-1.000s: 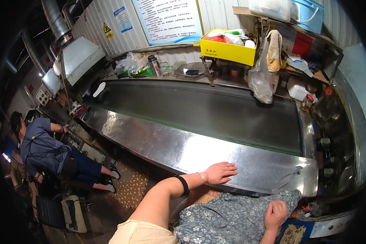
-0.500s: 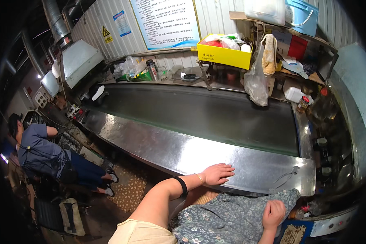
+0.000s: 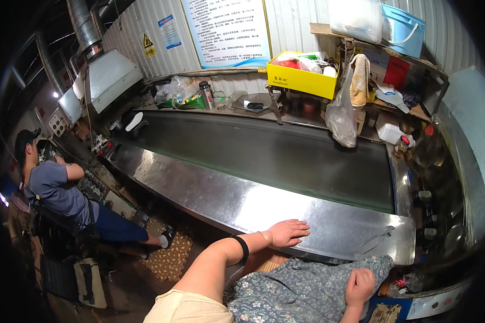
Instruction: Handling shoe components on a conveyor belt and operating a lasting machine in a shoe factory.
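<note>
My left hand (image 3: 286, 232) lies flat, palm down and fingers apart, on the shiny steel ledge (image 3: 221, 194) that runs along the near side of a dark green conveyor belt (image 3: 264, 151). It holds nothing; a black band and a thin bracelet circle the wrist. My right hand (image 3: 360, 285) is curled into a loose fist on my lap, resting on blue-grey flowered cloth (image 3: 296, 293). A pair of small cutters (image 3: 377, 239) lies on the ledge to the right of my left hand.
Behind the belt a yellow crate (image 3: 302, 78), a hanging plastic bag (image 3: 340, 116), a flask (image 3: 205, 95) and clutter fill a shelf. A seated person in a cap (image 3: 54, 185) works at the left. Bottles (image 3: 400, 146) and machinery crowd the right end.
The view has shifted slightly. Both of my hands stay where they were, and the seated person at the left has barely moved.
</note>
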A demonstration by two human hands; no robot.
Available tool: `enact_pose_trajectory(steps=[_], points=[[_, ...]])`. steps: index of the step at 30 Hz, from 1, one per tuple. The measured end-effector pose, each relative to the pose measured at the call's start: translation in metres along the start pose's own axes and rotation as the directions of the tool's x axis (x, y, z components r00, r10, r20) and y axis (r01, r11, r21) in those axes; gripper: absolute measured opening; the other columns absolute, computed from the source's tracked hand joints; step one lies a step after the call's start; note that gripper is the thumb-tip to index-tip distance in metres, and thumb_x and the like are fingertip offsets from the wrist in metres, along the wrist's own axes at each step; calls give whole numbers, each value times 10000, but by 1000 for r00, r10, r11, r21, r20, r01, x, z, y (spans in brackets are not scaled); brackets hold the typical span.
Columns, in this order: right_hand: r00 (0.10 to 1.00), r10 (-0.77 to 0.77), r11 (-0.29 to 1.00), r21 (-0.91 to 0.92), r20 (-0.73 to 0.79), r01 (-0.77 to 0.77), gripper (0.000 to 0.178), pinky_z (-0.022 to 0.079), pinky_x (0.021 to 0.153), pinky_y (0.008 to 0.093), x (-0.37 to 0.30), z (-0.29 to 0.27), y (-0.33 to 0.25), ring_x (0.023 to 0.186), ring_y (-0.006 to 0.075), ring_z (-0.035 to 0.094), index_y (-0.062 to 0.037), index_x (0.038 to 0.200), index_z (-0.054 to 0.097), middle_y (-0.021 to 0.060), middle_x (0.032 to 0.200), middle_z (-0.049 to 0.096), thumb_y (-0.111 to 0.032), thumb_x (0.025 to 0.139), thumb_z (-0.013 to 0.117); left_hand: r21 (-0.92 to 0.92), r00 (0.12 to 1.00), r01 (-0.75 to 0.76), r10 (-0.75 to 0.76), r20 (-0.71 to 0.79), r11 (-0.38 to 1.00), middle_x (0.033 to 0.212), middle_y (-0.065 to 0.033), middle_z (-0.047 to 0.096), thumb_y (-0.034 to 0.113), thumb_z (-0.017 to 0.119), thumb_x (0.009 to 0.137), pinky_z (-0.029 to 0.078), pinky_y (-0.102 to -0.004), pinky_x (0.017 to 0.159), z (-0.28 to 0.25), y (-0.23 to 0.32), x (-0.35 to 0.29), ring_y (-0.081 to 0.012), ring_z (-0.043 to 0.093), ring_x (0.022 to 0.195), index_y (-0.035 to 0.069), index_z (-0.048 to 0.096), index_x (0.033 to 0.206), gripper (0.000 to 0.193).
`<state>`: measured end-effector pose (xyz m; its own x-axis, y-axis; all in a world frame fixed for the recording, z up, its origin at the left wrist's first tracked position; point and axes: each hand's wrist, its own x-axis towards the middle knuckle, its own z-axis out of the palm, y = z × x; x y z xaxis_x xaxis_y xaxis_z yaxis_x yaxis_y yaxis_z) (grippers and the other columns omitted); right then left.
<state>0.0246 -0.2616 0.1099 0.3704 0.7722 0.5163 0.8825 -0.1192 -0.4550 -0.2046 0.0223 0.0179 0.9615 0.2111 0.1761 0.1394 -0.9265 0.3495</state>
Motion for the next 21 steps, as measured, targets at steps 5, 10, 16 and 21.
enact_pose_trajectory(steps=[5,10,16,21], points=[[1000,2,1000,3,5,-2,101,465,776,437,1,1,4,851,339,610,-36,829,672,126,823,665,-120,788,632,-1,1000,8,-8,-4,1000,1451,-96,455,313,496,954,283,-420,1145,1,1,-1,-274,376,1373,99,536,1329,434],[1000,-6,1000,-2,10,6,103,465,776,435,3,2,4,855,337,611,-28,832,673,122,824,668,-109,794,622,-21,1000,8,-8,-2,1000,1451,-94,456,314,496,954,274,-419,1150,0,1,-1,-269,367,1379,99,532,1332,436],[998,-2,1000,-1,64,2,88,461,771,435,2,4,7,851,342,605,-8,818,662,140,824,656,-78,790,616,-54,999,-28,30,28,998,1475,-142,409,313,521,949,261,-440,1152,3,-8,-8,-317,342,1389,74,492,1358,475],[998,-25,999,-44,49,27,78,465,764,435,8,5,2,840,341,605,-12,811,660,136,824,654,-74,789,618,-39,998,58,-59,-7,998,1367,-190,486,224,624,827,348,-453,1082,-52,-27,-25,-369,455,1251,41,539,1247,467]])
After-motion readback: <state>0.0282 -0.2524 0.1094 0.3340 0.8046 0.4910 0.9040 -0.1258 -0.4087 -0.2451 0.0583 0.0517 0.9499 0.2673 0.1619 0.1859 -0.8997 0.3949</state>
